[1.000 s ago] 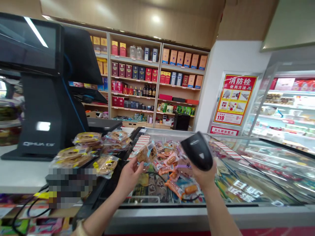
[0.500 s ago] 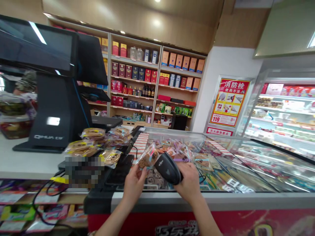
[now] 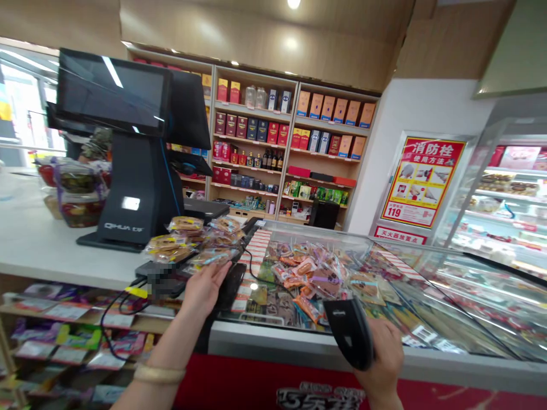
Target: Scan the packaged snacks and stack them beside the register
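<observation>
White counter [image 3: 38, 250]: register stand [image 3: 128, 188], snack packets [image 3: 188, 239]. Freezer glass lid [image 3: 410, 285]: wrapped snack pile [image 3: 311, 273].

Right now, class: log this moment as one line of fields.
left hand: on snack pile | right hand: holds scanner | freezer: more snacks

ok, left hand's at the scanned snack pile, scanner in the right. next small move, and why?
Probably the left hand lets go at the left snack pile and reaches to the unscanned packets on the freezer lid; the right hand holds the scanner ready.
</observation>
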Demonstrator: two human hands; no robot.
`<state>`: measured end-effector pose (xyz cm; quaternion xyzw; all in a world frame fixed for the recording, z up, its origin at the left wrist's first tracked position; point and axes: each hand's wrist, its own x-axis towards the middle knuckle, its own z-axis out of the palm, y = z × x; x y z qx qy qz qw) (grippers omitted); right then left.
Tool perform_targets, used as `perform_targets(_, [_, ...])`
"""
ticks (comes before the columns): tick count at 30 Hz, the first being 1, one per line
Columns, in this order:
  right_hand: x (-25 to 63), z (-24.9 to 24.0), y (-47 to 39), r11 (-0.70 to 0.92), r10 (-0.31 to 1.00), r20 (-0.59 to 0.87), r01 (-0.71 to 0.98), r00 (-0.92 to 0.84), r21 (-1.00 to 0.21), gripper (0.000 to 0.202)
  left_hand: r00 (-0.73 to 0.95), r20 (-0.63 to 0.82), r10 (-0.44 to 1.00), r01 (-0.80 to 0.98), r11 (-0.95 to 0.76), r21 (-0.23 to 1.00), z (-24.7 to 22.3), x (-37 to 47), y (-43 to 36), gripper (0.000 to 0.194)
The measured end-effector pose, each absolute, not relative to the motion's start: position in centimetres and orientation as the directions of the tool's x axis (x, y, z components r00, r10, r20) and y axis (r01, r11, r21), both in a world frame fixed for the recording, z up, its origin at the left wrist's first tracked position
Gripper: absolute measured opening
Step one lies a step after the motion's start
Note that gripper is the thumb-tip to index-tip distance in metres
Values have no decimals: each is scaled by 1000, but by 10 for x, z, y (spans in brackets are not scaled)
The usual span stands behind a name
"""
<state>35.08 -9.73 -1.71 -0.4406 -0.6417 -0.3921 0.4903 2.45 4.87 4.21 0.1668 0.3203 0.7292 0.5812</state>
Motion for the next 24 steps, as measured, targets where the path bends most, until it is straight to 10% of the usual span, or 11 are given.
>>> perform_targets(8, [388,-44,-115,182,141,989,983,-44,18,23,79,-408,910,-894,246,375,41,5,61,43])
perform_targets(12, [394,-47,-117,156,165,983,986,-84,58,25,48,-318,947,-859,201,472,31,24,43,42])
perform_targets(18, [401,-54,-118,110,240,971,993,14,-42,21,124,162,979,-151,-142,978,8,115,26,27])
perform_targets(24, [406,-54,-121,115,283,959,992,17,-52,22,392,478,786,492,-618,612,6,211,25,60])
